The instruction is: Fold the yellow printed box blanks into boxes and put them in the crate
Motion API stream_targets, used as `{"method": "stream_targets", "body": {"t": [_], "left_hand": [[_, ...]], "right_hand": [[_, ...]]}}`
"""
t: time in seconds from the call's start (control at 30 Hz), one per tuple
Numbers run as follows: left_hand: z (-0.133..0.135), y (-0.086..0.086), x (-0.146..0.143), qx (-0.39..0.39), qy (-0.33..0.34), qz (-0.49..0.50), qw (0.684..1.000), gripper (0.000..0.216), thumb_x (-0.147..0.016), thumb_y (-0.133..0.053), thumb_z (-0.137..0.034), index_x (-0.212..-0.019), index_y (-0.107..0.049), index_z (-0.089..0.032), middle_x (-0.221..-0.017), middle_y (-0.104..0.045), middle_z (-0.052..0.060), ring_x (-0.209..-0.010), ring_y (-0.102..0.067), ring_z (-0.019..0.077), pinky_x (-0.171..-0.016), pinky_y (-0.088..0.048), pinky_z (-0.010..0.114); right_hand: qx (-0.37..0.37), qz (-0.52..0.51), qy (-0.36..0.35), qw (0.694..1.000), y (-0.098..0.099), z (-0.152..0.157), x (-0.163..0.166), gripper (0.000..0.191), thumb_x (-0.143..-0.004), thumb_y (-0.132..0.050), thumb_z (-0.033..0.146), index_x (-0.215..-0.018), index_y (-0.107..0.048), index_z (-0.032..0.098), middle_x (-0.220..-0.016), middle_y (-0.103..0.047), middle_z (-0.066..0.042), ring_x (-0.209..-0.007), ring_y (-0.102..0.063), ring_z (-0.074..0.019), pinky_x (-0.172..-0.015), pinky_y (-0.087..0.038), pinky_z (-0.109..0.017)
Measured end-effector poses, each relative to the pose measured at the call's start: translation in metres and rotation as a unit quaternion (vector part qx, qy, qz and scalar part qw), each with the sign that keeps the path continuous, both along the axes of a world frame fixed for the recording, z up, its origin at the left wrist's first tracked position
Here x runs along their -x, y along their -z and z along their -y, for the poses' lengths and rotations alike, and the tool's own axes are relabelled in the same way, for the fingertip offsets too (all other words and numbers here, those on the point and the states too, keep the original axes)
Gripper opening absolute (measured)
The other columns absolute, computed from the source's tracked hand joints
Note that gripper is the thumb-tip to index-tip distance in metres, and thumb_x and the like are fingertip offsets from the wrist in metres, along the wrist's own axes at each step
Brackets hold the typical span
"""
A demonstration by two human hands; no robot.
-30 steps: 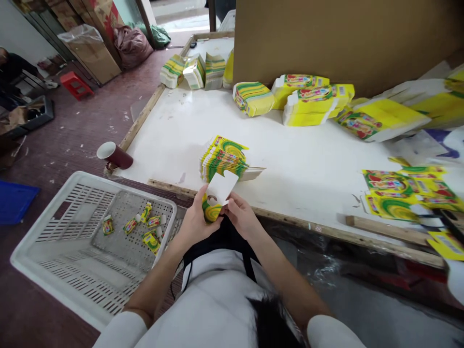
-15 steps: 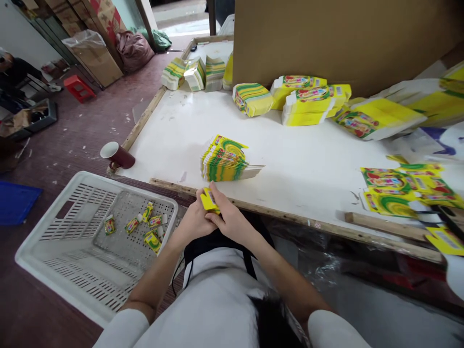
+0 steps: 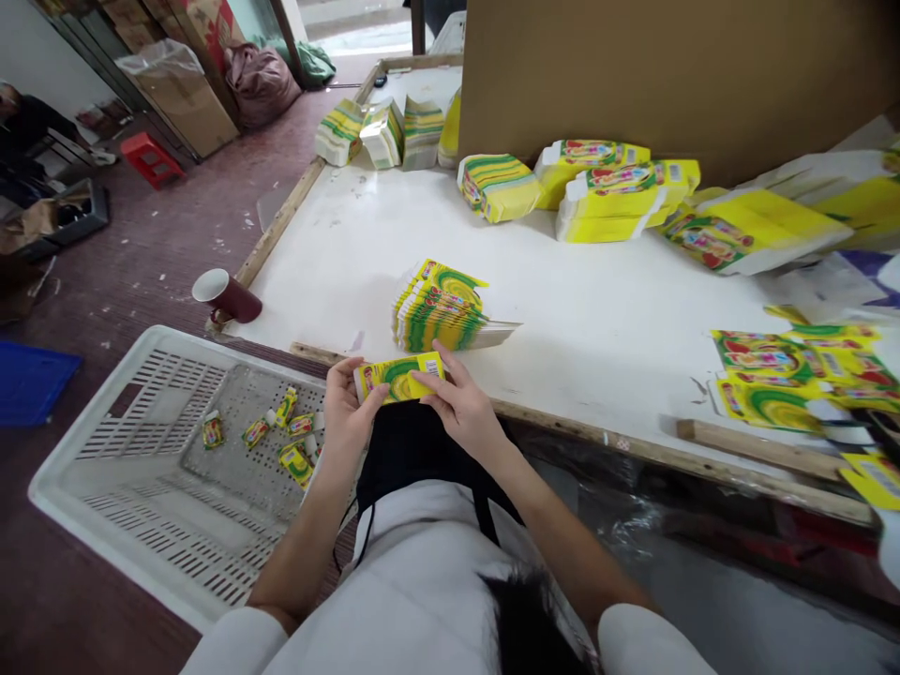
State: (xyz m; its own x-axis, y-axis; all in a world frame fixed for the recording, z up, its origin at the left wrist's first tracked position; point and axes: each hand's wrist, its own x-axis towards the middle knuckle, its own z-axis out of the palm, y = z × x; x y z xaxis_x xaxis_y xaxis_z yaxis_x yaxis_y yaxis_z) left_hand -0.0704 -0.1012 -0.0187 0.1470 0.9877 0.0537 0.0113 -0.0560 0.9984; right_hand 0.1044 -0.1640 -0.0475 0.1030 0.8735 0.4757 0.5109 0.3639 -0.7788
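Between my two hands, over the table's front edge, is a small yellow and green printed carton (image 3: 399, 377), lying lengthwise. My left hand (image 3: 348, 405) pinches its left end, thumb on the face. My right hand (image 3: 460, 405) grips the right end by the barcode. Just beyond them on the white table (image 3: 591, 309) stands a fanned stack of flat cartons (image 3: 442, 305). To my left, a white plastic basket (image 3: 133, 478) holds several small cartons (image 3: 295, 462) on its floor.
A maroon mug (image 3: 229, 295) stands at the table's left corner. Bundles of flat cartons (image 3: 611, 202) line the back against a brown cardboard sheet (image 3: 675, 75). Loose cartons (image 3: 766, 361) and a wooden strip (image 3: 759, 448) lie at right. A person (image 3: 32, 117) sits far left.
My hands have moved apart, and the carton that was mostly covered by them now shows its long face. The stack and the basket's contents look the same.
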Motion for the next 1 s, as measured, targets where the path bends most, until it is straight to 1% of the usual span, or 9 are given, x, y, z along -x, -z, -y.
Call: {"method": "stream_targets", "body": {"t": [0.17, 0.33, 0.43, 0.53, 0.6, 0.73, 0.83, 0.9, 1.0], "left_hand": [[-0.004, -0.004, -0.007, -0.009, -0.021, 0.039, 0.999, 0.045, -0.074, -0.081, -0.027, -0.111, -0.056, -0.022, -0.106, -0.061, 0.002, -0.092, -0.063, 0.0119, -0.081, -0.052, 0.022], [-0.004, -0.003, -0.007, -0.009, -0.031, 0.059, 0.998, 0.047, -0.073, -0.081, -0.023, -0.112, -0.055, -0.022, -0.111, -0.059, 0.003, -0.106, -0.060, 0.0143, -0.090, -0.050, 0.024], [-0.001, -0.003, -0.011, 0.001, -0.011, 0.063, 0.998, 0.046, -0.074, -0.079, -0.025, -0.114, -0.055, -0.023, -0.110, -0.058, 0.003, -0.104, -0.061, 0.0141, -0.089, -0.051, 0.024], [0.003, -0.005, -0.016, -0.002, -0.008, 0.070, 0.998, 0.042, -0.078, -0.076, -0.027, -0.114, -0.055, -0.023, -0.108, -0.059, 0.003, -0.096, -0.062, 0.0127, -0.085, -0.052, 0.023], [0.003, -0.007, -0.013, -0.014, -0.015, 0.058, 0.998, 0.042, -0.078, -0.076, -0.027, -0.114, -0.055, -0.023, -0.108, -0.060, 0.003, -0.095, -0.062, 0.0131, -0.085, -0.052, 0.024], [-0.014, -0.012, 0.029, -0.080, -0.082, -0.044, 0.992, 0.038, -0.078, -0.073, -0.028, -0.111, -0.057, -0.021, -0.108, -0.063, 0.005, -0.097, -0.063, 0.0159, -0.091, -0.051, 0.030], [-0.036, -0.014, 0.086, -0.145, -0.204, -0.215, 0.944, 0.040, -0.079, -0.069, -0.031, -0.115, -0.057, -0.019, -0.107, -0.064, 0.005, -0.099, -0.061, 0.0194, -0.097, -0.048, 0.039], [-0.047, -0.013, 0.121, -0.131, -0.235, -0.369, 0.889, 0.045, -0.074, -0.070, -0.031, -0.116, -0.059, -0.018, -0.108, -0.065, 0.008, -0.105, -0.059, 0.0265, -0.104, -0.041, 0.051], [-0.050, -0.008, 0.143, -0.125, -0.271, -0.469, 0.831, 0.054, -0.071, -0.073, -0.036, -0.119, -0.061, -0.015, -0.118, -0.063, 0.014, -0.120, -0.052, 0.0356, -0.111, -0.030, 0.061]], "right_hand": [[0.011, 0.034, 0.005, 0.999, -0.005, -0.002, -0.005, 0.033, -0.097, -0.054, 0.025, -0.128, -0.064, 0.024, -0.155, -0.042, -0.013, -0.138, -0.049, -0.0284, -0.108, -0.050, -0.046], [0.036, 0.028, -0.060, 0.997, -0.009, 0.003, -0.018, 0.025, -0.098, -0.054, 0.026, -0.118, -0.068, 0.022, -0.149, -0.046, -0.016, -0.124, -0.061, -0.0254, -0.100, -0.055, -0.043], [0.023, -0.010, -0.024, 0.999, -0.007, 0.003, -0.015, 0.022, -0.093, -0.062, 0.025, -0.114, -0.066, 0.022, -0.143, -0.051, -0.017, -0.124, -0.060, -0.0268, -0.101, -0.053, -0.046], [0.002, -0.096, 0.046, 0.994, -0.005, 0.000, -0.002, 0.037, -0.089, -0.067, 0.027, -0.123, -0.056, 0.024, -0.139, -0.055, -0.016, -0.130, -0.055, -0.0277, -0.102, -0.052, -0.047], [0.005, -0.098, 0.042, 0.994, -0.008, -0.003, 0.005, 0.045, -0.087, -0.069, 0.028, -0.128, -0.051, 0.024, -0.139, -0.055, -0.016, -0.131, -0.053, -0.0280, -0.105, -0.050, -0.048], [-0.002, -0.031, 0.017, 0.999, -0.027, -0.017, -0.009, 0.058, -0.086, -0.071, 0.033, -0.137, -0.045, 0.022, -0.138, -0.055, -0.016, -0.120, -0.060, -0.0267, -0.101, -0.052, -0.044], [-0.016, 0.042, 0.155, 0.987, -0.042, -0.037, -0.041, 0.046, -0.092, -0.061, 0.031, -0.135, -0.049, 0.020, -0.131, -0.060, -0.014, -0.118, -0.059, -0.0280, -0.100, -0.050, -0.046], [0.054, 0.119, 0.234, 0.963, -0.044, -0.052, -0.060, 0.046, -0.092, -0.059, 0.026, -0.135, -0.050, 0.016, -0.127, -0.063, -0.017, -0.118, -0.058, -0.0320, -0.101, -0.046, -0.051], [0.164, 0.185, 0.240, 0.939, -0.039, -0.068, -0.072, 0.042, -0.088, -0.061, 0.018, -0.130, -0.056, 0.012, -0.112, -0.068, -0.018, -0.106, -0.061, -0.0336, -0.097, -0.045, -0.052]]}}
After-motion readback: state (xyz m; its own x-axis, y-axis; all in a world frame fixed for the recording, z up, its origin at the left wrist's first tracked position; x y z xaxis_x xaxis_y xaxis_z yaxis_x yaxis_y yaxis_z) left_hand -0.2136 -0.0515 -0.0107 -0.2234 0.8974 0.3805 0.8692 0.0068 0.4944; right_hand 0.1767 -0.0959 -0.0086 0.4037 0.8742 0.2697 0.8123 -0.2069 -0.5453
